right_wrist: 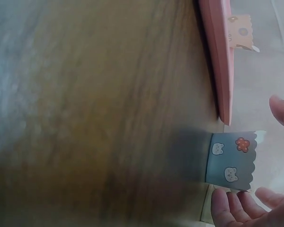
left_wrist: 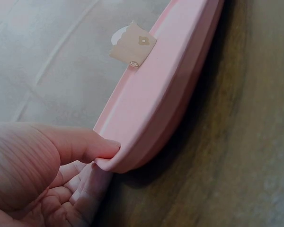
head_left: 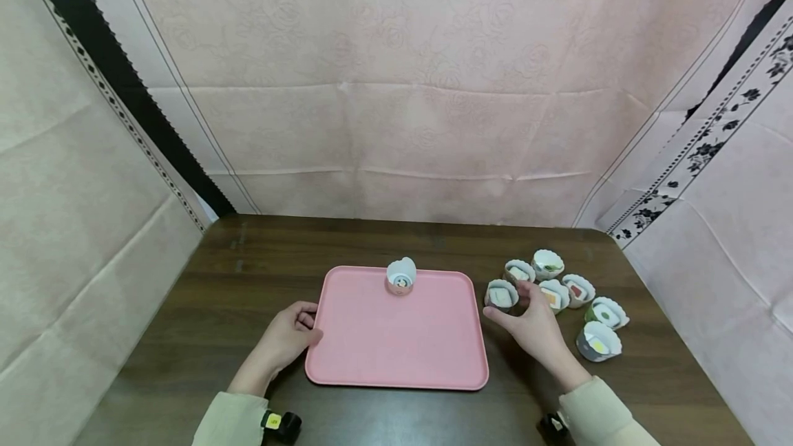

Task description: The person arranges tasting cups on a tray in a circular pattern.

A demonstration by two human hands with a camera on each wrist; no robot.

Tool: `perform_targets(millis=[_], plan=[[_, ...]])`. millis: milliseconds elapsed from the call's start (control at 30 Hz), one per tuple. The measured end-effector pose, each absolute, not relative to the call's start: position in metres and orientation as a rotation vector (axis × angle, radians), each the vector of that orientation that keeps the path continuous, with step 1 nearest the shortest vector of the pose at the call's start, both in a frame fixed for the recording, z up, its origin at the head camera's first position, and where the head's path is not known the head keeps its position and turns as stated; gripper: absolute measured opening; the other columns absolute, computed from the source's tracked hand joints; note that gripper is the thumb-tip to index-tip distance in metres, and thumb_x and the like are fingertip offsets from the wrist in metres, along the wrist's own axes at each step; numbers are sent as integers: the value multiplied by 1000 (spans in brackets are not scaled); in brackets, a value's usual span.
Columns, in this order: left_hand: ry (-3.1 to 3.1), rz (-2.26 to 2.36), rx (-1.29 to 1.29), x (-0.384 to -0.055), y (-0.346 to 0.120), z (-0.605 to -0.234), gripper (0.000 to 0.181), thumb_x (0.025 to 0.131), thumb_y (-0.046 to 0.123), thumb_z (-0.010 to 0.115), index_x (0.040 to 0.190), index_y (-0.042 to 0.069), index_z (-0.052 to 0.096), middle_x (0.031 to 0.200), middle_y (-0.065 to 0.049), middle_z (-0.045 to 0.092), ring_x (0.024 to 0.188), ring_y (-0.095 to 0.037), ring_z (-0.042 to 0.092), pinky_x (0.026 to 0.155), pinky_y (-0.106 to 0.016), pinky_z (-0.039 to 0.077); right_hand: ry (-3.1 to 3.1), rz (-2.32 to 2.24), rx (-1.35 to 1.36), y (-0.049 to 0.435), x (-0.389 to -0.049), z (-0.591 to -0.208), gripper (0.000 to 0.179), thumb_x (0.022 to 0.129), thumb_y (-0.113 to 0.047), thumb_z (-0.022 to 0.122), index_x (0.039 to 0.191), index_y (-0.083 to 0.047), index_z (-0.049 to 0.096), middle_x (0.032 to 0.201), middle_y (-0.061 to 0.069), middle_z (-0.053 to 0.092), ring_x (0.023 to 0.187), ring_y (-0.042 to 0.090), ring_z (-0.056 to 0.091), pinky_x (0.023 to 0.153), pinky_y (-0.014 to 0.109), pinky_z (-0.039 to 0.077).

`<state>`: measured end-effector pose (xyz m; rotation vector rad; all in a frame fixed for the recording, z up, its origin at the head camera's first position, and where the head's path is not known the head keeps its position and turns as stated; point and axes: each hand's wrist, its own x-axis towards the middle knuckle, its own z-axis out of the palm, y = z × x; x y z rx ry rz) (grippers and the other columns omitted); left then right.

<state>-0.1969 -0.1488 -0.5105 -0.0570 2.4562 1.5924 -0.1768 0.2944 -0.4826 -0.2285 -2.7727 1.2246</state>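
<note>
A pink tray (head_left: pixel 396 343) lies on the table, and my left hand (head_left: pixel 288 337) pinches its left rim. In the left wrist view, the thumb (left_wrist: pixel 102 146) presses on the rim with the other fingers beneath. A pinkish paper cup (head_left: pixel 400 277) stands inside the tray at its far edge. Right of the tray, my right hand (head_left: pixel 533 319) is spread around a blue-grey paper cup (right_wrist: pixel 232 161) printed with small bears and a flower. Its fingertips (right_wrist: pixel 220 201) are close beside the cup's wall, while the thumb (right_wrist: pixel 280 111) stands apart from it on the other side.
Several more paper cups with pale scalloped tops, including a white cup (head_left: pixel 548 264) and a grey cup (head_left: pixel 598 341), stand grouped at the right of the brown wooden table (head_left: pixel 248 253). Pale cloth (head_left: pixel 396 122) hangs behind the table and along both sides.
</note>
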Motion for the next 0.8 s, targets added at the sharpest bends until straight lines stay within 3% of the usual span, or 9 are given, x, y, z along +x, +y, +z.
perform_targets(millis=[800], plan=[[2459,1609,-50,-197,-148,-511,45,80,-2,70,123,0,56,91,-11,54,74,-22,52,60,-31,48,-2841,1180,-256,291,-190,-493,91,78,-48,76,137,5,31,131,26,44,119,38,47,96,54,39]])
